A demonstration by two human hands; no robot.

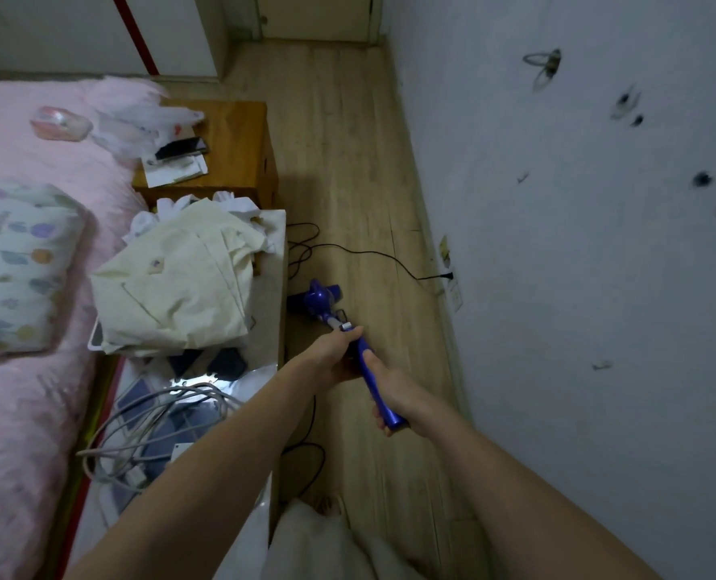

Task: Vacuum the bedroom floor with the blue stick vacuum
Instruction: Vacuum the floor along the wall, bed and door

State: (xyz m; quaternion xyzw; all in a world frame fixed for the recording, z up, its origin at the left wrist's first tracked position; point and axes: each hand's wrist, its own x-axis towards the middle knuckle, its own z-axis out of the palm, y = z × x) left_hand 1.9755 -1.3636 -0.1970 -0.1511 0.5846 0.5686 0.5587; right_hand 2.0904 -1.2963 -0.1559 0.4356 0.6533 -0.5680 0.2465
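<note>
— Wood floor (pixel 339 169) runs in a narrow lane here, wall on the right, bed (pixel 26 403) and a cluttered bench (pixel 270 286) on the left. Where's the vacuum?

— Blue stick vacuum (pixel 327 301) sits right in that lane, its body low beside the bench corner, handle rising back toward the person.

— And the grips?

— Both clamped on the handle. Left hand (pixel 339 349) is wrapped round the upper part, nearer the body of the machine; right hand (pixel 383 391) holds the very end, closer to the person.

— So which way does the stick point?

— Long axis goes forward and a little left, away from the hands, toward the bench edge. The open strip of floor lies ahead and to the right of it.

— Anything in the way?

— Black cord (pixel 364 253) trails across the floor just beyond the machine, from the wall over to the bench side. I'd judge a forward push meets that cord first.
</note>
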